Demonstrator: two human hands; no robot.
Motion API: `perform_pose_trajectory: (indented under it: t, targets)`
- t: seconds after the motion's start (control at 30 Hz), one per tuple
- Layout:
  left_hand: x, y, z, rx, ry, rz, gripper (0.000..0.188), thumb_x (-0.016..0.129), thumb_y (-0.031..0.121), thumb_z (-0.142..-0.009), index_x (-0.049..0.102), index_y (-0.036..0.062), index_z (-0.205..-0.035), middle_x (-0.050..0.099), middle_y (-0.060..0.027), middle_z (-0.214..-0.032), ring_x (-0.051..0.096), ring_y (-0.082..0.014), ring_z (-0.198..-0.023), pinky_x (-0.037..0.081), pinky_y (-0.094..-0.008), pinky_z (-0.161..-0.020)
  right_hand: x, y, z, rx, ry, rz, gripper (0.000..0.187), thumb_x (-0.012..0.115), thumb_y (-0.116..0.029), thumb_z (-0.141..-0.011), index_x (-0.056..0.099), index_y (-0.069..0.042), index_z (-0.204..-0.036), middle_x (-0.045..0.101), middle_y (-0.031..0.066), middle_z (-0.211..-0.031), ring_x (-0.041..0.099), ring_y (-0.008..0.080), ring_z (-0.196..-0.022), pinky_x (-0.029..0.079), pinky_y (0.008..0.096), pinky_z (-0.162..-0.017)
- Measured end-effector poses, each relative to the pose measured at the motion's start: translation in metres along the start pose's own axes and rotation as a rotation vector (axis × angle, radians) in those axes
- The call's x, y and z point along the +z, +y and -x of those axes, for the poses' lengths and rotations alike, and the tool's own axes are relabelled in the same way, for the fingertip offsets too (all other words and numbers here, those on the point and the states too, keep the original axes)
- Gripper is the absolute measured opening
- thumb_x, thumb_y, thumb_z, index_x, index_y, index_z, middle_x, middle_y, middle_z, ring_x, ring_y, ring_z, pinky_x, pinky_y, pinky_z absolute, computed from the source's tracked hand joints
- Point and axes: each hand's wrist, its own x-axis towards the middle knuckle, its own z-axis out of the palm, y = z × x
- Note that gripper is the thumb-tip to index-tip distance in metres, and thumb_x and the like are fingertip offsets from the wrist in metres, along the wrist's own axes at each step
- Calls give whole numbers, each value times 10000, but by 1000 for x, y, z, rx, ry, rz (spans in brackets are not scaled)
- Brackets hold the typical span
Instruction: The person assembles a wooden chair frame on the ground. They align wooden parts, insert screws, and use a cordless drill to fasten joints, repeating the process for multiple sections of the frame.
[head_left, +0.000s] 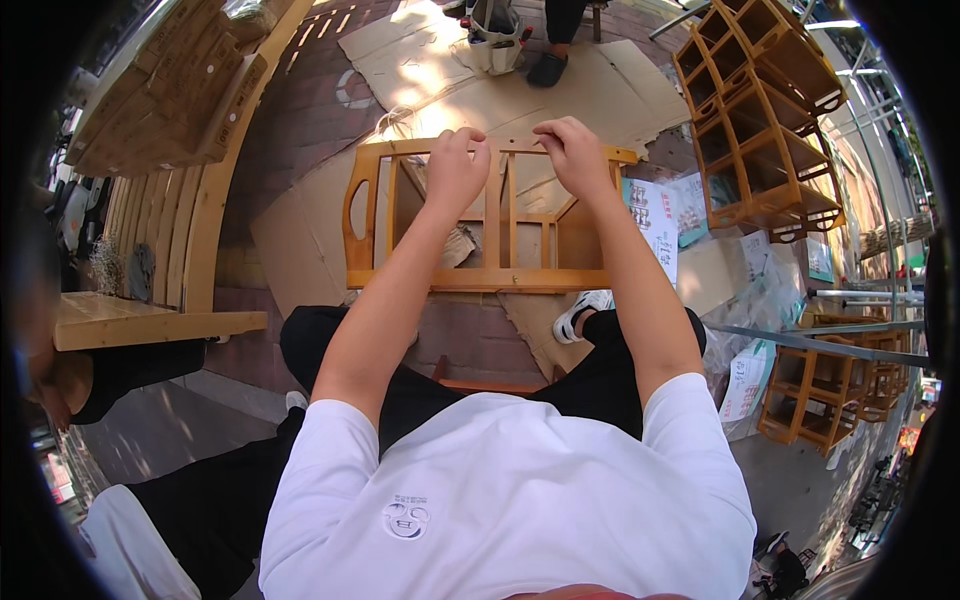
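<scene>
In front of me lies an orange-brown wooden furniture frame (500,281), made of rails, crossbars and a curved end piece with a hand slot. Both my arms reach over its near rail to the far one. My left hand (460,168) is at the far rail, left of the middle, its fingers curled together. To the right, my right hand (577,155) is bent over the same rail with thumb and fingertips pinched close. Whatever either hand may hold is too small or hidden to name. Small dark holes or screw heads show in the far rail between them.
Flattened cardboard (620,95) covers the paving under and beyond the frame. Stacked wooden shelf units (755,125) stand at the right, near printed sheets (655,225) and plastic wrap. At the left are a wooden bench (160,318) with cartons (165,95) and another person's dark-clothed leg (215,490). A tool bag (494,45) and someone's shoe (547,70) are at the far side.
</scene>
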Motion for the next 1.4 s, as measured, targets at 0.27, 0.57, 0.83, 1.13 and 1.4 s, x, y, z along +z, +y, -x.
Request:
perform_pose_trajectory:
  t: [0.27,0.57,0.83,1.13,1.4]
  targets:
    - [23,-12,-68,232,-609,-361,471,766,487,-774,775,167,-1120,646,-154,-918,621,-332,-989,507,-452,-861,40,42,-22,-56,-116,6,131,753,-125,-832,713,-72,-945,709,120,-867,681,323,-801,548,393,-720]
    - [37,-34,-93,233,-849,-127,410,784,426,-766,769,124,-1042,592,-170,-869,606,-343,-884,505,-402,-792,39,49,-34,-271,-238,172,76,714,-96,-819,679,-92,-887,706,103,-837,688,331,-791,545,418,-687]
    - [41,-40,-95,218,-902,-14,439,810,410,-753,759,100,-1060,624,-190,-903,617,-361,-907,506,-414,-817,31,37,-51,-416,-408,448,141,714,-126,-814,703,-102,-952,714,98,-838,705,316,-794,563,416,-680]
    - [42,-42,-93,217,-875,-5,418,820,380,-740,753,36,-967,709,-168,-834,674,-351,-808,529,-428,-755,42,30,-72,-407,-713,722,104,668,-184,-847,735,-109,-876,712,108,-807,710,324,-776,571,437,-682]
    - [41,-45,-93,146,-922,103,440,819,378,-737,761,46,-1019,736,-176,-902,690,-334,-849,535,-405,-793,54,8,-77,102,-690,708,239,658,-289,-870,767,-78,-851,727,172,-826,712,371,-815,574,467,-745]
